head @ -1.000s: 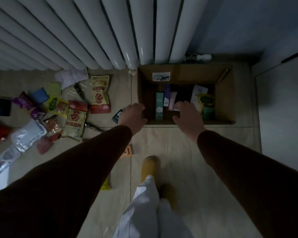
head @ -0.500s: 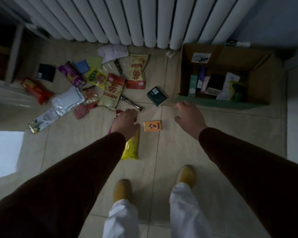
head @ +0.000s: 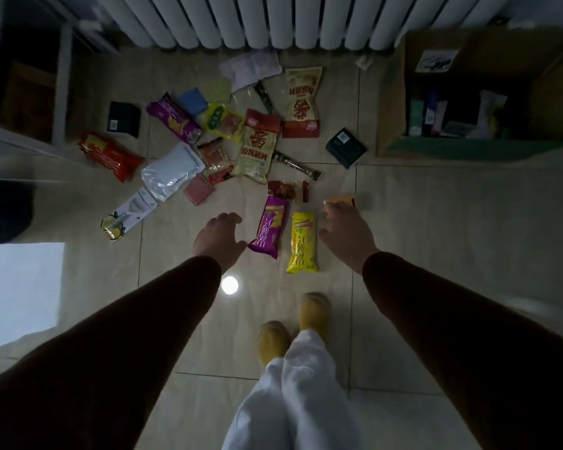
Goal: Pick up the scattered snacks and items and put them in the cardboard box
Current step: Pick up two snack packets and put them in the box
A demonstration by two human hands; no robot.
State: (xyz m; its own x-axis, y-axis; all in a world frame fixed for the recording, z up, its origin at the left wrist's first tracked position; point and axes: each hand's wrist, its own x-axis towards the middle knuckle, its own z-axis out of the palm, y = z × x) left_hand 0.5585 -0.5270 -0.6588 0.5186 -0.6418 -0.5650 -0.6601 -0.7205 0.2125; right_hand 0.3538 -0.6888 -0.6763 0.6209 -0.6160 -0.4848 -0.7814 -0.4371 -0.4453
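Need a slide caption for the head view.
Both open hands, left and right, reach toward purple and yellow snack packets on floor.

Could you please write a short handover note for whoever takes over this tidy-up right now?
Both hands empty and open: left hand hovers beside the purple bar; right hand is at the small orange box, next to the yellow bar.
Cardboard box by the radiator already holds several items.
Left: the bars, orange box, dark green box and the snack pile remain on the floor.
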